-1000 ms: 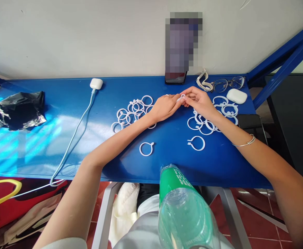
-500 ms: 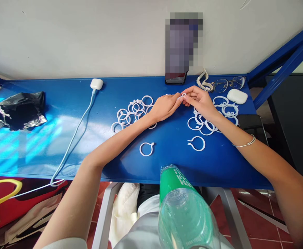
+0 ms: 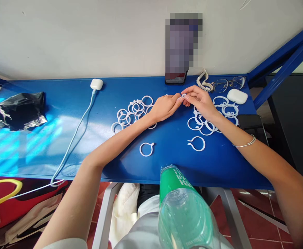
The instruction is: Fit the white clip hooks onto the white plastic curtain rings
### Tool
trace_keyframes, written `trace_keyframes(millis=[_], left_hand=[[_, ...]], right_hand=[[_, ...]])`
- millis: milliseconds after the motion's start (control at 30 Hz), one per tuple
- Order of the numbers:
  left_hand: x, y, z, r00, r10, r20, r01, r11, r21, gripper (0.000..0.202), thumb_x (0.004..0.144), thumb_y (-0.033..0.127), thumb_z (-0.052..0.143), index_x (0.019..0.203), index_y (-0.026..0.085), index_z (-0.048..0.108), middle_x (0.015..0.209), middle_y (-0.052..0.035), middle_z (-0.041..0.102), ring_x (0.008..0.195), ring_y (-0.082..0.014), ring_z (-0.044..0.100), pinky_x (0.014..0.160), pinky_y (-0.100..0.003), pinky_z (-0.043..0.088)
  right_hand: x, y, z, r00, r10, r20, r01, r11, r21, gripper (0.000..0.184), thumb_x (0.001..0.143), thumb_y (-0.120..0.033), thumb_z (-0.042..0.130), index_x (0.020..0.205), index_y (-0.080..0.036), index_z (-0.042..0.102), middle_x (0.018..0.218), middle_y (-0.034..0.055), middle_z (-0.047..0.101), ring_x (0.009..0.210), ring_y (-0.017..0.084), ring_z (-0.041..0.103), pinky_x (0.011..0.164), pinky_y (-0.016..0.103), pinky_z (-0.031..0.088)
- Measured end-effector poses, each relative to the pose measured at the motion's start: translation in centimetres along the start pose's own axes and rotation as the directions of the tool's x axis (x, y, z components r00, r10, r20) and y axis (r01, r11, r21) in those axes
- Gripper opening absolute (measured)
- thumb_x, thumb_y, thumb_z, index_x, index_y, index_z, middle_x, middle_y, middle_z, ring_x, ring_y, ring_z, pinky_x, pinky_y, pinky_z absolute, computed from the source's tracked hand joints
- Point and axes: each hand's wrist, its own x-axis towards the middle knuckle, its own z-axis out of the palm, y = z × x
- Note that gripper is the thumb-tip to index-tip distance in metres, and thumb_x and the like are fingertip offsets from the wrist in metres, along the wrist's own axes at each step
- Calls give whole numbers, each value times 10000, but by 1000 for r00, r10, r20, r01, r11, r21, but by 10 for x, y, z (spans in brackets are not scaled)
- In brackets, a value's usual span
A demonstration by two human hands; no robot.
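My left hand (image 3: 166,106) and my right hand (image 3: 200,101) meet over the back of the blue table, fingertips pinched together on a small white plastic ring clip (image 3: 184,95). Most of that clip is hidden by the fingers. Left of my left hand lies a loose pile of white ring clips (image 3: 133,110), partly under the wrist. Below and right of my right hand is another pile of ring clips (image 3: 205,127), some with visible gaps. Nearer me, one closed ring clip (image 3: 146,149) and one open ring clip (image 3: 197,143) lie apart.
A green-labelled plastic bottle (image 3: 185,211) stands close in front of me. At the back are a phone (image 3: 176,79), glasses (image 3: 221,85) and a white earbud case (image 3: 237,96). A dark phone (image 3: 252,125), a black plastic bag (image 3: 20,110) and a cabled white charger (image 3: 96,84) also lie there.
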Motion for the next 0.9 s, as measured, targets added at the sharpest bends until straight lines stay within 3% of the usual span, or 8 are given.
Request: trace_keyframes(millis=[500,900], left_hand=[[1,-1,1,1000,12,-6,-12,1000,4,574,1016,453,82,1017,156,573,916,-94,704,823,-205,668,680,-279,402],[0,-1,3,998,56,-14,-56,998,3,559,1016,443,127,1001,153,605,906,-113,700,815,-214,658,682,-294,398]], right_hand=[[0,-2,0,999,30,-15,-31,999,-43,334,820,-566,652,903,-246,599,669,-16,597,638,144,583,627,295,524],[0,-2,0,999,43,-8,-44,998,-51,232,831,-456,674,891,-246,595,663,-21,577,633,141,574,613,285,513]])
